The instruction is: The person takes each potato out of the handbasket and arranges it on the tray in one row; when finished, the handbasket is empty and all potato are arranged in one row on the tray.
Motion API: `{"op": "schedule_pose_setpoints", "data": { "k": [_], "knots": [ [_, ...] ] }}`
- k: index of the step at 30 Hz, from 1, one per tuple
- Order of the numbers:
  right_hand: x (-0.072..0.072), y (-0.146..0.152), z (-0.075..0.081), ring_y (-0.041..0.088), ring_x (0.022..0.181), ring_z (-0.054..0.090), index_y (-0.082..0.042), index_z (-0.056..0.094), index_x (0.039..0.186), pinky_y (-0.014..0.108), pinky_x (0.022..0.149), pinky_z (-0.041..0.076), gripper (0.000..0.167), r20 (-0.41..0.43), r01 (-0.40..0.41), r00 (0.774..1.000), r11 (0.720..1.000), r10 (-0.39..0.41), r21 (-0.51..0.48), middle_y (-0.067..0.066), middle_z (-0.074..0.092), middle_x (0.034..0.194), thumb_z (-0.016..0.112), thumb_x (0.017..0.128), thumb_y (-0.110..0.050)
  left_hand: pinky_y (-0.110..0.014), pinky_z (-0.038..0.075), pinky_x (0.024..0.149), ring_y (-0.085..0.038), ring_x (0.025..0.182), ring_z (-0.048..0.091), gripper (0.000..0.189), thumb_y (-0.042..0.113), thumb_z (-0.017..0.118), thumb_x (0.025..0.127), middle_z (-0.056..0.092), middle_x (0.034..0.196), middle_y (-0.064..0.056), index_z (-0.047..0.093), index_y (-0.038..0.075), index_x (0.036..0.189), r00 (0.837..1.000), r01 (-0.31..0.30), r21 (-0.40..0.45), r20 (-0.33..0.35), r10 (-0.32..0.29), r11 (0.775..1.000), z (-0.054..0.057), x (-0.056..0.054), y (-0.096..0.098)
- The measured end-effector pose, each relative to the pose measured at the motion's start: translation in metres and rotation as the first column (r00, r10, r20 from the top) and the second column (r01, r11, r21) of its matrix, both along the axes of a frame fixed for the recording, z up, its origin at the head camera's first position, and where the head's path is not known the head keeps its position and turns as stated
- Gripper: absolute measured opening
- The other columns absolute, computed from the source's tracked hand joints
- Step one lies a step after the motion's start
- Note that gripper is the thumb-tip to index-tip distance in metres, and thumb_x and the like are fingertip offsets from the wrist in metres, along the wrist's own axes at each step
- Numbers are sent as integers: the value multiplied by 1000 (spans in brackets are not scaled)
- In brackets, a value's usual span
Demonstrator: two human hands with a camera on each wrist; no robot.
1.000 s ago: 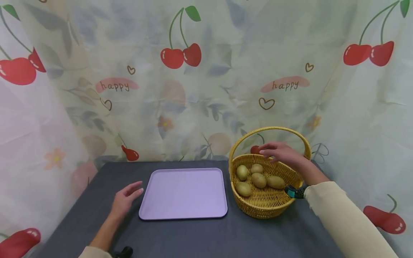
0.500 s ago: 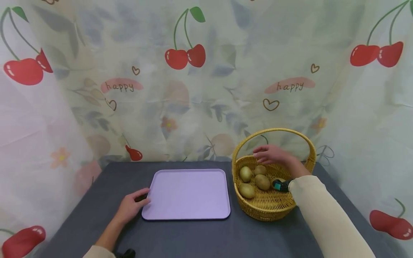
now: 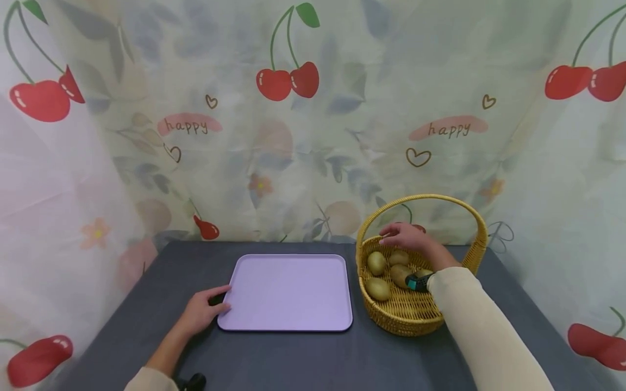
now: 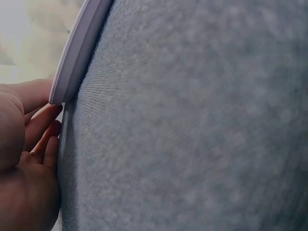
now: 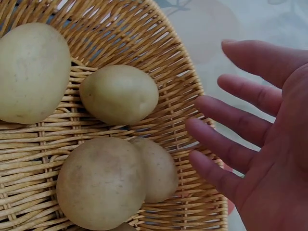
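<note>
My left hand (image 3: 198, 312) rests at the left side of a light purple tray (image 3: 288, 293). Its thumb and index finger reach the rim, and in the left wrist view the other fingers (image 4: 43, 127) lie below the tray edge. On the right, my right hand (image 3: 406, 239) hovers over the back of a woven basket (image 3: 408, 327), fingers spread and nothing held. Several potatoes lie inside, among them a front one (image 3: 378, 289) and a left one (image 3: 376, 263). The right wrist view shows my fingers beside the basket rim, apart from a smaller potato (image 5: 119, 94).
A dark grey cloth (image 3: 293, 361) covers the table under the tray and basket. The basket's tall handle (image 3: 423, 196) arches over its opening, near my right wrist. Behind and at both sides hangs a curtain (image 3: 313, 163) printed with cherries.
My left hand has moved right to the tray's rim. The right hand has shifted left and slightly lower over the basket, still empty. The whole view has drifted a little.
</note>
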State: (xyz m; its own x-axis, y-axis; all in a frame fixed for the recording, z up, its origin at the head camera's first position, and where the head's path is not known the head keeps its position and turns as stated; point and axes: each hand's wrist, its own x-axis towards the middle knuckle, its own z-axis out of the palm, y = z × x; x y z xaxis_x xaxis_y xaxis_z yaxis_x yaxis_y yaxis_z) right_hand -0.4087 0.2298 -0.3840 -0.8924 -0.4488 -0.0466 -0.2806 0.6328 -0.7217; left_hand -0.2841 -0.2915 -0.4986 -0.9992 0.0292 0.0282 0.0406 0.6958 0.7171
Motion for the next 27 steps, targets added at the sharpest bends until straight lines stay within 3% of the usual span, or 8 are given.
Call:
{"op": "schedule_pose_setpoints", "data": {
  "k": [8, 15, 19, 27],
  "knots": [
    [-6, -2, -11, 40, 114, 54, 7, 58, 124, 51, 95, 44, 42, -87, -71, 993, 994, 77, 79, 23, 60, 122, 64, 94, -21, -61, 29, 106, -45, 130, 42, 47, 18, 72, 88, 52, 137, -25, 61, 5, 132, 1000, 6, 30, 25, -7, 1000, 3, 0, -3],
    [-10, -9, -17, 38, 111, 57, 9, 58, 123, 49, 94, 46, 45, -58, -99, 993, 989, 106, 112, 23, 63, 117, 69, 90, -19, -62, 29, 106, -46, 130, 41, 49, 19, 72, 88, 51, 137, -25, 60, 5, 133, 999, 13, 29, 33, -14, 999, 5, 2, -3],
    [-13, -12, -24, 34, 109, 58, 6, 60, 122, 46, 93, 48, 42, -36, -93, 994, 980, 101, 178, 19, 64, 116, 71, 89, -18, -61, 29, 106, -45, 130, 42, 48, 17, 73, 87, 52, 137, -24, 61, 5, 132, 999, 9, 39, 31, -10, 999, 2, 1, -3],
    [-8, -20, -27, 30, 107, 57, 4, 60, 124, 46, 93, 47, 43, -5, -98, 995, 961, 103, 260, 17, 62, 118, 72, 88, -16, -59, 30, 106, -43, 130, 43, 48, 16, 73, 87, 53, 136, -23, 61, 4, 132, 1000, 18, 61, 22, -20, 998, 3, -1, -4]
  ]
}}
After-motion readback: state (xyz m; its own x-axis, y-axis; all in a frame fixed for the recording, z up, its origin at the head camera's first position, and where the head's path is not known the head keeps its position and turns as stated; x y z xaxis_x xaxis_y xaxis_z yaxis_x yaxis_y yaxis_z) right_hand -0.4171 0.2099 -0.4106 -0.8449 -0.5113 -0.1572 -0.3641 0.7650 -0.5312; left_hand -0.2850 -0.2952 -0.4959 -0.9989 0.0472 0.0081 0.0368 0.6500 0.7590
